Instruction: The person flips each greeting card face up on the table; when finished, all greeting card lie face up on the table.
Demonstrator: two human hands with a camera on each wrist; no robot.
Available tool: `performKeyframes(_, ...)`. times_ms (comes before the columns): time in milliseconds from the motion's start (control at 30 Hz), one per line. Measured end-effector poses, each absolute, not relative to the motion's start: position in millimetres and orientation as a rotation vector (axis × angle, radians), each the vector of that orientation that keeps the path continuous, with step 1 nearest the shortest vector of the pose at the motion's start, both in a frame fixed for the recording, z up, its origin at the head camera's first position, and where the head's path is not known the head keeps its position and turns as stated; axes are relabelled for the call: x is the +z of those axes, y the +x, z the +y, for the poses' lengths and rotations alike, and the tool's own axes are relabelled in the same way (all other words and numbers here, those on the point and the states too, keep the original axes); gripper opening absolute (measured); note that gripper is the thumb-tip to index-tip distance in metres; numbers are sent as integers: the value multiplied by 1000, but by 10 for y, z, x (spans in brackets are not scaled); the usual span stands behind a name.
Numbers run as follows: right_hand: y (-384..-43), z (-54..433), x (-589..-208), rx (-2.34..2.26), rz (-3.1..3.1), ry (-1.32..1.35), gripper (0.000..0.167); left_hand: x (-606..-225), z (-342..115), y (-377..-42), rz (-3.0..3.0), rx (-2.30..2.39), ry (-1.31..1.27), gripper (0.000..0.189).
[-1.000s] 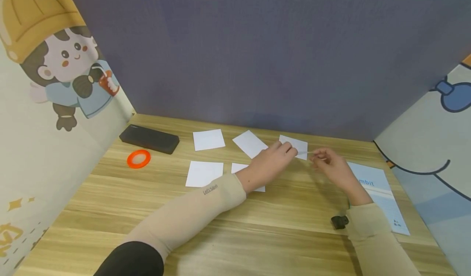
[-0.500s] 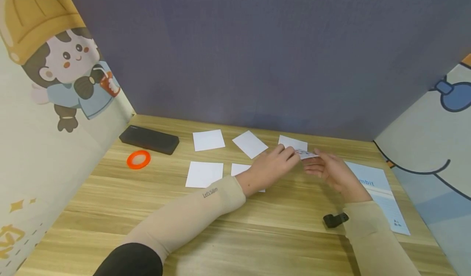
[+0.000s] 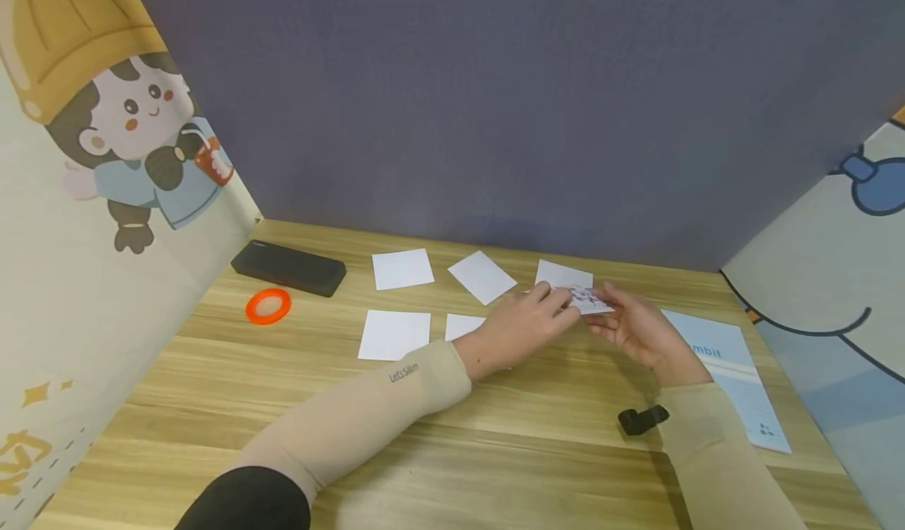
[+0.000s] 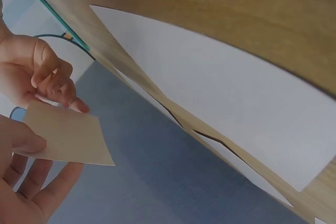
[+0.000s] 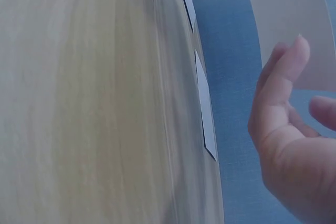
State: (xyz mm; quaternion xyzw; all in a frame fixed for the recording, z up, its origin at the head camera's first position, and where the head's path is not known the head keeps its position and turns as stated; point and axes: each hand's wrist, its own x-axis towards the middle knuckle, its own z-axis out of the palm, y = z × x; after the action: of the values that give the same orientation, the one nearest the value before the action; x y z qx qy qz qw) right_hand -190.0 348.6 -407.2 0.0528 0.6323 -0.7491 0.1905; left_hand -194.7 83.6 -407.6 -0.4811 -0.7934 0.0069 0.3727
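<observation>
My left hand [image 3: 519, 326] pinches a small card [image 3: 588, 301], thumb on one face and fingers on the other, as the left wrist view shows. A dark and reddish print covers its upper face; both wrist views see a plain pale underside. My right hand [image 3: 645, 330] is at the card's right end, its fingers overlapping the underside in the right wrist view, its thumb [image 5: 324, 111] apart from the edge. White cards lie on the wooden table: a back row of a left card [image 3: 403, 269], a tilted middle card [image 3: 482, 277] and a right card [image 3: 566, 271] partly covered by the held one.
Nearer are a white card [image 3: 393, 335] and another card [image 3: 461, 326] mostly hidden by my left arm. A black case [image 3: 288, 268] and an orange ring [image 3: 268, 306] lie at left, a light-blue printed sheet [image 3: 728, 381] at right. A grey-blue partition [image 3: 452, 122] closes the back.
The held card, first seen edge-on, has tipped so its printed face shows. My right hand has turned, its fingers coming under the card. The cards on the table have stayed put.
</observation>
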Motion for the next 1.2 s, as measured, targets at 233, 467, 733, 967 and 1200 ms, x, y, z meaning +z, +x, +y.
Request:
performKeyframes(233, -1908, 3470, -4091, -2139, 1752, 137, 27, -4126, 871, -1922, -2033, 0, -1246, 10)
performKeyframes(467, -1902, 3455, -4097, -2117, 1827, 178, 20, -4148, 875, -1877, -2005, 32, -1254, 12)
performKeyframes(733, -1897, 3469, -4109, -2033, 1941, 201, 35, -4167, 885, -1854, -1955, 55, -1257, 21)
performKeyframes(967, -1901, 3471, -4121, -2040, 1950, 183, 29, -4153, 883, -1813, -1960, 52, -1294, 21)
performKeyframes(1200, -1896, 3475, -4107, -1992, 1984, 196, 28, -4169, 893, -1794, -1958, 67, -1302, 23)
